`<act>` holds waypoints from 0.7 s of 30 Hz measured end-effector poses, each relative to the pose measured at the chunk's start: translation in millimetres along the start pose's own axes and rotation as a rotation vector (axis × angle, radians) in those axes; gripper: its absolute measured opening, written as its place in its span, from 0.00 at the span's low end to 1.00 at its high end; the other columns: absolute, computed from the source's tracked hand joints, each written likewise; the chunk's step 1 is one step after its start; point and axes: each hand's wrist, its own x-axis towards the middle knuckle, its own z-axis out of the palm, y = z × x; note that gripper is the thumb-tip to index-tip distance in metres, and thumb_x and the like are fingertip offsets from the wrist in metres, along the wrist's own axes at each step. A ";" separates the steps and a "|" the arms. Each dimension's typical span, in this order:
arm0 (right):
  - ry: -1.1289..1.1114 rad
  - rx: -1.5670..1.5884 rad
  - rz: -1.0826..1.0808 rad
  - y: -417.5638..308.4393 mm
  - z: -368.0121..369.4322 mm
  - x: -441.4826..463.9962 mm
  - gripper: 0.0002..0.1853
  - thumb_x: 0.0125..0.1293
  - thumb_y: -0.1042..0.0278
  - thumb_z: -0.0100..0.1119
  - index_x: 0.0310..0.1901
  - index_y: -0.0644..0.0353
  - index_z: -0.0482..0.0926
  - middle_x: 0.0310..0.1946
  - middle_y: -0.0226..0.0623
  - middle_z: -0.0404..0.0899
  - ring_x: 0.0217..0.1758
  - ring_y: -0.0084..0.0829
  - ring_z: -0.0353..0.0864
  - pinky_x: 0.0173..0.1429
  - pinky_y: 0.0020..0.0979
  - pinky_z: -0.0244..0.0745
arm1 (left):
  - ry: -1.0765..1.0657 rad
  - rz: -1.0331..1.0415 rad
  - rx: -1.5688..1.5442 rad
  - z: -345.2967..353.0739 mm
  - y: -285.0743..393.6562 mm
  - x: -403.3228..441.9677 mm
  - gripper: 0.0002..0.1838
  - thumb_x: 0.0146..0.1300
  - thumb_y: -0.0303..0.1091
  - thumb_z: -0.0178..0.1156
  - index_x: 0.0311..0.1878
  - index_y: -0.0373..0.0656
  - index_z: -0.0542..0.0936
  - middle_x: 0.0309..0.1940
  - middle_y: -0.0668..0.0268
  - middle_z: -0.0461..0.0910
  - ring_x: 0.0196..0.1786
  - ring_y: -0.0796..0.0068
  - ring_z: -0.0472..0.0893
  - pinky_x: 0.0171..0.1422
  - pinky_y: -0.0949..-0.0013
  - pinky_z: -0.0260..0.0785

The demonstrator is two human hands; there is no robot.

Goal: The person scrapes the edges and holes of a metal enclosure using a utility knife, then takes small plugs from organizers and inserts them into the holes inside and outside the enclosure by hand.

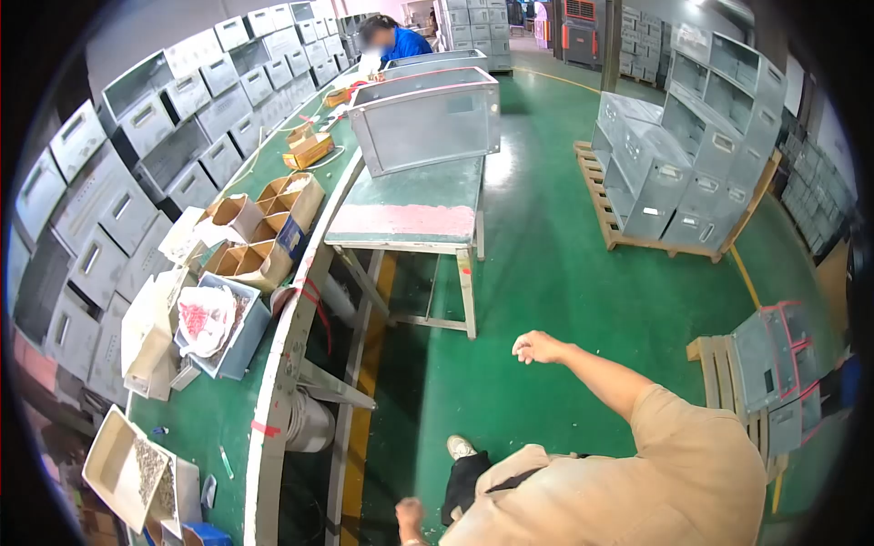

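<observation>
My right hand (537,348) is held out over the green floor, its fingers loosely curled and nothing visible in them. Low in the view, my left hand (410,517) looks closed, with no object showing; its fingers are only partly seen. It is nearest to the long green-topped workbench (264,446), apart from it. Beyond my right hand stands a small table (401,220) with a grey metal box (426,127) on its far part. Neither hand touches the table or the box.
On the bench are a blue bin (238,350) of small parts, a divided cardboard box (259,259) and a white tray (118,460). Grey metal boxes (701,173) stand on a pallet (619,238) to the right. A person in blue (408,44) is at the bench's far end.
</observation>
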 end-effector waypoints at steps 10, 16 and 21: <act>0.297 0.031 -0.131 -136.5 -112.2 173.4 0.08 0.54 0.72 0.50 0.35 0.64 0.75 0.26 0.34 0.77 0.27 0.22 0.75 0.34 0.26 0.71 | -0.212 0.430 -0.221 -70.7 387.6 121.4 0.07 0.54 0.27 0.51 0.31 0.35 0.77 0.23 0.69 0.74 0.25 0.83 0.72 0.29 0.80 0.65; 0.623 -0.218 -0.339 -148.6 -221.0 313.9 0.11 0.53 0.67 0.52 0.36 0.62 0.76 0.30 0.42 0.77 0.34 0.35 0.77 0.40 0.31 0.70 | -0.271 0.735 0.015 -67.0 533.7 202.3 0.09 0.54 0.29 0.52 0.37 0.36 0.76 0.25 0.65 0.76 0.29 0.81 0.74 0.35 0.77 0.65; 0.889 -0.206 -0.423 -217.9 -346.0 422.9 0.12 0.55 0.64 0.52 0.39 0.59 0.74 0.35 0.41 0.76 0.40 0.35 0.76 0.45 0.32 0.69 | -0.070 0.934 0.188 -85.3 722.5 229.0 0.10 0.55 0.31 0.52 0.37 0.36 0.76 0.28 0.61 0.77 0.33 0.73 0.77 0.39 0.72 0.66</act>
